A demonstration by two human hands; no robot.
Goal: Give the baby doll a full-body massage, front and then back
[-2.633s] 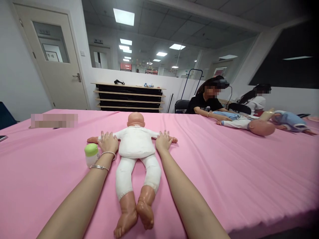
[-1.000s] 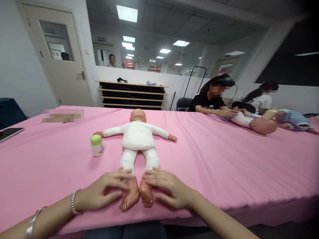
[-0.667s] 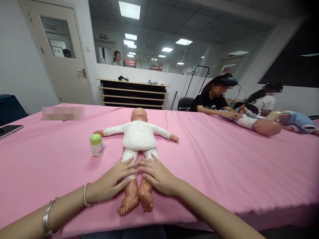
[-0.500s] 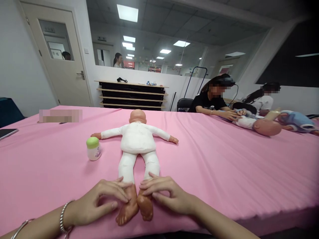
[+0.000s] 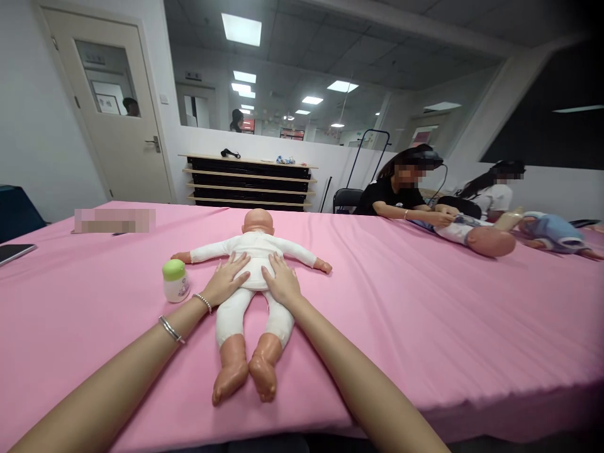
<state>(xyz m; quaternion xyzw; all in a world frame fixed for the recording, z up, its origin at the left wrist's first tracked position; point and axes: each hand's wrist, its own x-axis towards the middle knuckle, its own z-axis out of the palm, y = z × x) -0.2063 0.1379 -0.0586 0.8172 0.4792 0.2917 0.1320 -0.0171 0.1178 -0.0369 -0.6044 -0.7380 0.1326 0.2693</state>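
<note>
A baby doll (image 5: 257, 281) with a white cloth body lies on the pink-covered table, its head away from me and its bare feet towards me. Its arms stretch out to both sides. My left hand (image 5: 229, 279) rests with spread fingers on the left side of the doll's lower torso. On the other side of the torso lies my right hand (image 5: 283, 280), fingers also apart. Neither hand grips anything. A small white jar with a green lid (image 5: 175, 281) stands left of the doll, close to my left wrist.
The pink tablecloth (image 5: 415, 327) spreads across the table. At the right, a co-worker (image 5: 401, 189) handles another doll (image 5: 491, 241), with a doll in blue (image 5: 550, 231) beyond it. A tablet-like device (image 5: 15, 253) lies at the left edge. Black shelving (image 5: 248, 184) stands behind the table.
Both my hands have moved forward from the doll's ankles and feet to its lower torso. The doll's legs have shifted slightly left, and its feet are uncovered now.
</note>
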